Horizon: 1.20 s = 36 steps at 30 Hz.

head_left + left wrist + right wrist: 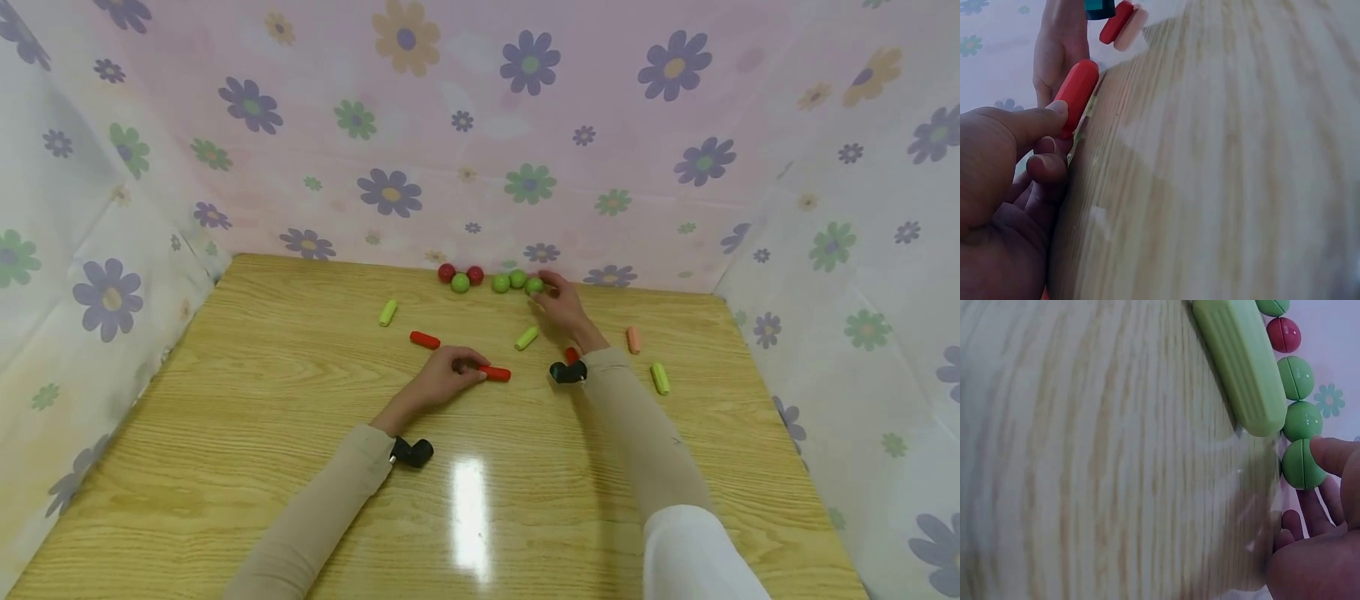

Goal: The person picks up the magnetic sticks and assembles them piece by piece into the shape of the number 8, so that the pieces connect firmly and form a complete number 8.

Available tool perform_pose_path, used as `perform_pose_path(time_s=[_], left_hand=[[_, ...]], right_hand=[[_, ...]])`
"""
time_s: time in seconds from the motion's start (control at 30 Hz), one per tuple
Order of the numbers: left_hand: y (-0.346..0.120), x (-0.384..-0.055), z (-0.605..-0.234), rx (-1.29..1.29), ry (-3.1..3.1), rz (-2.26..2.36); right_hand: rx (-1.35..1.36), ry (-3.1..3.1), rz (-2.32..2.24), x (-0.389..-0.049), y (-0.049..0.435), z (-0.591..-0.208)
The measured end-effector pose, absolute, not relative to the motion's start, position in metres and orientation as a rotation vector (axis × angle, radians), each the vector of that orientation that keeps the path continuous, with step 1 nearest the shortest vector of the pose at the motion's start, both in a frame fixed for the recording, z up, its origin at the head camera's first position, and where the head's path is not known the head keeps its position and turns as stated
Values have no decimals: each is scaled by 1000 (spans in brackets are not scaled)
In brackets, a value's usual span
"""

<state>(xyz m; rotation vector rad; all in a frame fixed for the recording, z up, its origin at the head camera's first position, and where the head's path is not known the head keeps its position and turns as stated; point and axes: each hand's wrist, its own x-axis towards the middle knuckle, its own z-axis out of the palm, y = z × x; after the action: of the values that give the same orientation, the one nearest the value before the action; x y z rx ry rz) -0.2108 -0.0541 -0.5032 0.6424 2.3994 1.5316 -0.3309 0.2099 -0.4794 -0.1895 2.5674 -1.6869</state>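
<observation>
My left hand (442, 379) pinches a red ribbed stick (497, 373) by its left end, low over the wooden table. In the left wrist view the thumb presses on that red stick (1079, 94), and its far end is bare. At the back of the table my right hand (561, 305) holds a green ball (534, 286) between thumb and fingers. The right wrist view shows the thumb on this seamed green ball (1302, 465), which touches another green ball (1303, 420). A yellow-green stick (527, 337) lies in front of the right hand.
Two red balls (447, 272) and a green ball (461, 283) stand left of the green group. Another red stick (425, 340) and a yellow-green stick (387, 312) lie at left. An orange stick (633, 340) and a yellow-green stick (660, 378) lie at right. Flowered cloth (465, 150) surrounds the table.
</observation>
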Motion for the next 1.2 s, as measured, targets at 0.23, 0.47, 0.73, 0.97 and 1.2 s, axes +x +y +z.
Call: perform_pose_path(time_s=[0.23,0.47,0.73,0.97,1.2], left_hand=[[-56,-211,-503,621,2367,1533],[-56,-212,-506,641,2365,1533],[-55,-208,-507,619,2405,1531],[-55,-205,-508,638,2426,1553],[-55,-203,-505,628,2422,1560]], right_hand=[[-139,2585,-1682,-334,207,-481],[-105,2600,-1665,-335,207,-483],[-118,2618,-1656,-336,208,-487],[-110,2629,-1627,-334,209,-486],[-144,2624,-1628,-335,209,-488]])
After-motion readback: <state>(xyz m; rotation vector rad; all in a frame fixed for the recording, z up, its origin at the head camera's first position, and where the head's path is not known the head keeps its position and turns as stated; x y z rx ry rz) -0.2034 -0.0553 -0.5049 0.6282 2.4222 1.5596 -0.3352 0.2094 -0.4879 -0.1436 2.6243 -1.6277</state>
